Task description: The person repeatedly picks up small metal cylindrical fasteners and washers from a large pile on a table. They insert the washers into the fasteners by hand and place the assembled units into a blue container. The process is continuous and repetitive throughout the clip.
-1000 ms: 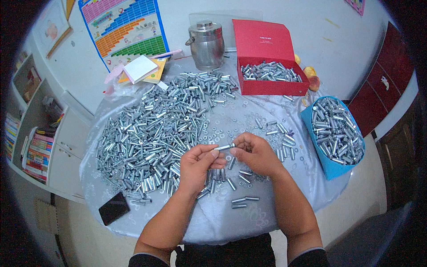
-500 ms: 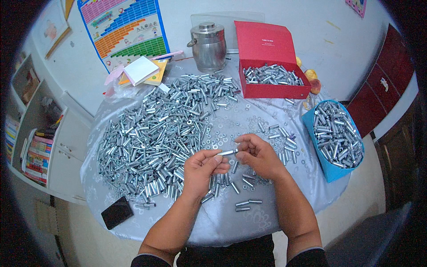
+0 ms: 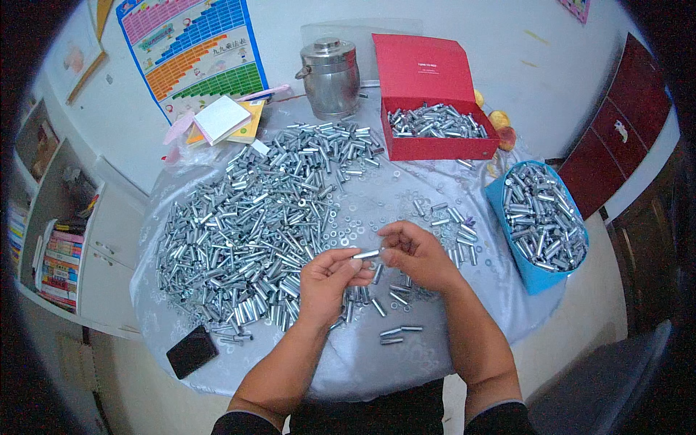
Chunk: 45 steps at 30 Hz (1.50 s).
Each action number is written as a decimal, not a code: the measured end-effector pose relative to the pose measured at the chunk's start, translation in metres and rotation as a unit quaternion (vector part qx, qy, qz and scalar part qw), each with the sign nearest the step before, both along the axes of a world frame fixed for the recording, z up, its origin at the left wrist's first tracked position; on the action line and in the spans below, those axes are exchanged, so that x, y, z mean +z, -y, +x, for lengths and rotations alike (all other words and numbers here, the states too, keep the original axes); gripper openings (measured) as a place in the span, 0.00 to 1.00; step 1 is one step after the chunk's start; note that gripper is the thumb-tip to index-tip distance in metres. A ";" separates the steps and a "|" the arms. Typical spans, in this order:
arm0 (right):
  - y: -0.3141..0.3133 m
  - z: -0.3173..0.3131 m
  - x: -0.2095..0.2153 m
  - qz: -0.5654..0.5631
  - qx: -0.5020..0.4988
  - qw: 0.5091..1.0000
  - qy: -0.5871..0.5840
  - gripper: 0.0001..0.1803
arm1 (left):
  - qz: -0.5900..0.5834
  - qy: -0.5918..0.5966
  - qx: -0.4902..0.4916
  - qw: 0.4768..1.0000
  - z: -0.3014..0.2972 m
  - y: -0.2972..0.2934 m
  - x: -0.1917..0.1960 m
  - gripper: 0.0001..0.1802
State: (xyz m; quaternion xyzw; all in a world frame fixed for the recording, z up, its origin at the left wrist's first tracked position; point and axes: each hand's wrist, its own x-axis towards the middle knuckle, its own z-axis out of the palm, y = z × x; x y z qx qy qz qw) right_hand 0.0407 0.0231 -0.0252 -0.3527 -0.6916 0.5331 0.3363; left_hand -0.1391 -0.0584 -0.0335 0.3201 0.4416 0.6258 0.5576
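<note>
Between left hand and right hand spans a metal sleeve.

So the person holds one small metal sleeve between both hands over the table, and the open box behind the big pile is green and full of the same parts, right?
Not quite: the open box is red, not green, as the head view shows. The rest stands: both the left hand and right hand hold one small metal sleeve over the table.

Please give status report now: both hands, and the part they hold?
Left hand and right hand both pinch one small metal sleeve between them, above the table. Loose sleeve pile at left. Nothing blocks.
</note>
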 end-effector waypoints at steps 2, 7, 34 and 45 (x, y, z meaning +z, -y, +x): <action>0.001 0.002 0.001 -0.016 0.020 1.000 0.012 0.11 | -0.001 -0.005 0.001 1.000 0.000 0.001 -0.003 0.11; -0.002 0.000 -0.008 -0.076 0.031 0.996 -0.043 0.11 | 0.020 -0.006 0.019 1.000 -0.002 0.000 -0.006 0.10; 0.006 -0.005 -0.006 -0.087 0.048 0.992 -0.081 0.06 | 0.027 -0.025 -0.009 0.999 -0.004 0.004 -0.010 0.10; 0.004 -0.003 0.018 -0.031 -0.075 0.982 -0.169 0.07 | 0.010 -0.078 -0.047 0.996 0.003 -0.034 0.045 0.10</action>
